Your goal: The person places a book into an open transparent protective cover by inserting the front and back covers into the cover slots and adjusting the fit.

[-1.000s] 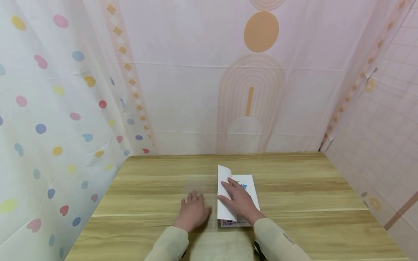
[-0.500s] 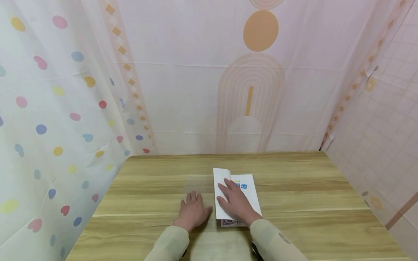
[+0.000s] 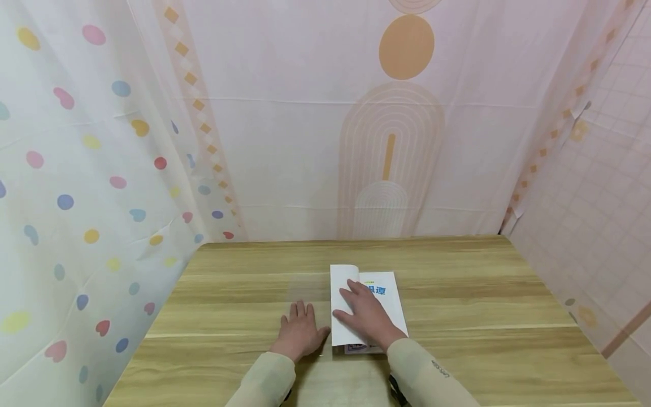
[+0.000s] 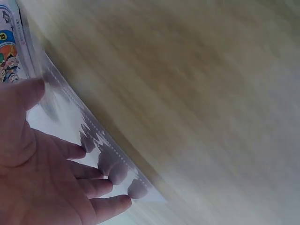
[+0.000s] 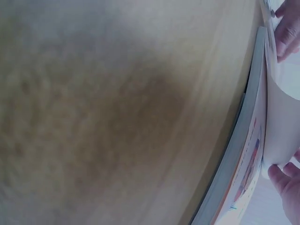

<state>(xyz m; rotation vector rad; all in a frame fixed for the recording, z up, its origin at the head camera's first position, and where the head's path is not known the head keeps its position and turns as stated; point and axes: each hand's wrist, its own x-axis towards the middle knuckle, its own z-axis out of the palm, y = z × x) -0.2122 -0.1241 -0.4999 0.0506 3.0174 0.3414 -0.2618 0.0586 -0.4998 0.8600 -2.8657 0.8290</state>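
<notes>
A book (image 3: 389, 305) lies on the table, its white page with blue lettering facing up. Its white cover leaf (image 3: 343, 282) is curled over toward the left. My right hand (image 3: 368, 316) rests on this leaf with fingers spread. To the left, my left hand (image 3: 300, 333) lies flat with straight fingers on a clear plastic sheet (image 3: 305, 287). In the left wrist view the plastic sheet (image 4: 101, 131) shows a dotted seam along its edge, and a colourful printed cover (image 4: 8, 51) is at the top left. The right wrist view shows the book's thick page edge (image 5: 234, 154) and the curled leaf (image 5: 279, 122).
The wood-grain table (image 3: 229, 288) extends around the book on all sides. Behind it hangs a pale patterned curtain (image 3: 295, 158), with a dotted curtain (image 3: 102, 215) on the left and a grid-patterned one (image 3: 600, 226) on the right.
My right hand has slid slightly left and the curled leaf has swung left and lower with it. More blue lettering shows on the page. My left hand has stayed nearly in place.
</notes>
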